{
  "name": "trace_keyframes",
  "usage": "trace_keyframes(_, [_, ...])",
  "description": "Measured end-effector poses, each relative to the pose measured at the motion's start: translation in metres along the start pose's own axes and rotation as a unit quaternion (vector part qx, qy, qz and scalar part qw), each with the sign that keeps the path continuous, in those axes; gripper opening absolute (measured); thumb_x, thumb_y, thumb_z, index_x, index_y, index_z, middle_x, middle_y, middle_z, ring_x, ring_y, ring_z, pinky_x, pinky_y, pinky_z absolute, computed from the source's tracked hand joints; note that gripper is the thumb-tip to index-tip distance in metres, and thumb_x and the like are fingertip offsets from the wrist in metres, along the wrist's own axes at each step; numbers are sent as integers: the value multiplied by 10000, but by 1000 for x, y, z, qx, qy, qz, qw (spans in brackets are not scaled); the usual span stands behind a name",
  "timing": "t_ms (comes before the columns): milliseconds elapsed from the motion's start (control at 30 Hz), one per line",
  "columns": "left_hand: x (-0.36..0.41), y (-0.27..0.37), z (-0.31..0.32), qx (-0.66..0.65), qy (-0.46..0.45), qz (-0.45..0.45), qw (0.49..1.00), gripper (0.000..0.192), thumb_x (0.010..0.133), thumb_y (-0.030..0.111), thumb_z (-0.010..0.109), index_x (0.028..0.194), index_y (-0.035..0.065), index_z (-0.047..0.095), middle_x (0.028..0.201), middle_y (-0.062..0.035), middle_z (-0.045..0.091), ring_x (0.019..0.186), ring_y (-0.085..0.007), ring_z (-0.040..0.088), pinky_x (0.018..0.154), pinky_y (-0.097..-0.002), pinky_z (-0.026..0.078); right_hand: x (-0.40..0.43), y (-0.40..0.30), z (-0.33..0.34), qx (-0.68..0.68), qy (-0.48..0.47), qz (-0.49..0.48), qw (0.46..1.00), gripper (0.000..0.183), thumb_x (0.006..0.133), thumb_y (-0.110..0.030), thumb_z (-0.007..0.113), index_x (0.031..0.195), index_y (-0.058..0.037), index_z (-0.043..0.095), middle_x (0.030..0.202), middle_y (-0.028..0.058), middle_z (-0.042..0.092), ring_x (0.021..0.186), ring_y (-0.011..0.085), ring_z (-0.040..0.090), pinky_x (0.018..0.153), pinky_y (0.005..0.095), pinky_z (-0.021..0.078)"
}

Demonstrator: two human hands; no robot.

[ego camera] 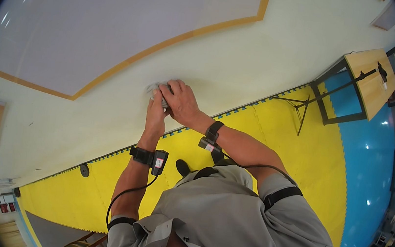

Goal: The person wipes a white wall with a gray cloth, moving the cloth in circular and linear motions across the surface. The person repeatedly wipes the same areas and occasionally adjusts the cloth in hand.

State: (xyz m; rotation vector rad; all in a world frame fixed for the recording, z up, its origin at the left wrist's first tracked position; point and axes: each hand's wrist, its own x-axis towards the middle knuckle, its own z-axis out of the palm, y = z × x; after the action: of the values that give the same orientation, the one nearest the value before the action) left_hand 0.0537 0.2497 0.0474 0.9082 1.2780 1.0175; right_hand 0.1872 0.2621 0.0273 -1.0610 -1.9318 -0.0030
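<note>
Both hands meet around a crumpled grey cloth (164, 101) in front of the white wall (226, 68). My left hand (156, 113) has its fingers closed on the cloth from the lower left. From the right, my right hand (182, 103) grips it too, its fingers curled over the top. Part of the cloth is hidden behind the fingers. A dark smudge or shadow lies on the wall beside it. Each wrist wears a black strap with a small cabled box.
Above the hands, a large board (129, 18) edged in tan tape covers the wall. Yellow foam mats (275, 151) meet the wall's foot. A black tripod stand (305, 103) and a wooden-topped table (371, 82) stand at the right. A wooden chair (82, 246) is at the lower left.
</note>
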Motion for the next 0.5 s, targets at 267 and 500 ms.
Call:
trace_keyframes(267, [0, -5, 16, 10, -8, -7, 1000, 629, 1114, 572, 352, 1450, 60, 498, 1355, -109, 596, 1228, -235, 583, 977, -463, 507, -5, 7, -12, 10, -17, 37, 999, 606, 701, -124, 812, 1263, -69, 592, 1140, 121, 544, 1080, 308, 555, 791, 414, 495])
trace_keyframes(500, [3, -5, 30, 30, -41, -26, 998, 667, 1110, 588, 346, 1453, 33, 486, 1348, -136, 592, 1223, -253, 594, 1012, -490, 512, -13, 24, -25, -63, -13, 4, 998, 660, 726, -147, 816, 1339, -73, 581, 1148, 131, 545, 1095, 321, 560, 866, 417, 487])
